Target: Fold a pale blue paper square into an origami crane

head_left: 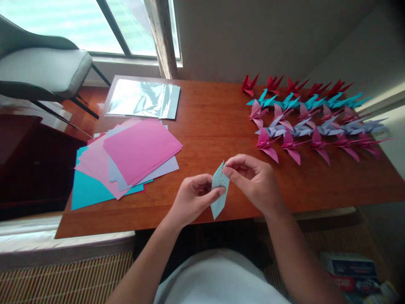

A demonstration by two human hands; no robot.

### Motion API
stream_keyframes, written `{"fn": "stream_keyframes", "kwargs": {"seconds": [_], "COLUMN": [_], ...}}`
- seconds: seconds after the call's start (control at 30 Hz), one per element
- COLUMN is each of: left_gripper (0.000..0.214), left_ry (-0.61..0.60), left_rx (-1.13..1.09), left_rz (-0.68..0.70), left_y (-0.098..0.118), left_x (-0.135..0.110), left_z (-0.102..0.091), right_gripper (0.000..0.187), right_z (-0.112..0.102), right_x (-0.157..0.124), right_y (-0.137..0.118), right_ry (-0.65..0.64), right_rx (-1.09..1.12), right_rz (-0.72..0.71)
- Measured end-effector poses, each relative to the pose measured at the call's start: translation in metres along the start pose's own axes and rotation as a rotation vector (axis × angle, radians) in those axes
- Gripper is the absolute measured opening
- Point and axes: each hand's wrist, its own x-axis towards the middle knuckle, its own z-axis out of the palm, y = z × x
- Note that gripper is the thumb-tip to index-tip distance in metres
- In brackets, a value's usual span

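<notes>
A pale blue folded paper piece [219, 190], narrow and diamond-shaped, is held upright above the near edge of the wooden table [209, 122]. My left hand [193, 200] pinches its middle from the left. My right hand [253, 179] pinches its upper right edge with thumb and forefinger. To the left lies a loose stack of square paper sheets [126, 162] in pink, lilac and turquoise.
Rows of finished paper cranes [311, 116] in red, turquoise, pink and lilac fill the table's right side. A clear plastic sleeve [142, 99] lies at the back left. A grey chair [41, 67] stands by the window. A box [354, 270] sits on the floor at right.
</notes>
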Motion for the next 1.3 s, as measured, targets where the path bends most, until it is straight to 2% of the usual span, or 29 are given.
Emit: {"fn": "stream_keyframes", "kwargs": {"seconds": [0.3, 0.47, 0.6, 1.0, 1.3], "left_gripper": [0.031, 0.029, 0.027, 0.023, 0.02], "left_ry": [0.006, -0.003, -0.011, -0.029, -0.019], "left_rx": [-0.029, -0.036, -0.051, -0.064, -0.086], "left_rz": [-0.005, 0.001, 0.006, 0.006, 0.009], "left_y": [0.003, 0.003, 0.004, 0.003, 0.004], "left_x": [0.0, 0.0, 0.0, 0.0, 0.001], "left_z": [0.001, 0.001, 0.001, 0.001, 0.002], "right_gripper": [0.019, 0.015, 0.009, 0.008, 0.008], "right_z": [0.004, 0.005, 0.005, 0.01, 0.013], "right_x": [0.002, 0.005, 0.006, 0.008, 0.007], "right_y": [0.0, -0.003, -0.002, 0.0, 0.0], "right_ry": [-0.007, -0.015, -0.016, 0.034, 0.101], "right_rx": [0.14, 0.163, 0.198, 0.207, 0.225], "right_rz": [0.063, 0.077, 0.064, 0.055, -0.021]}}
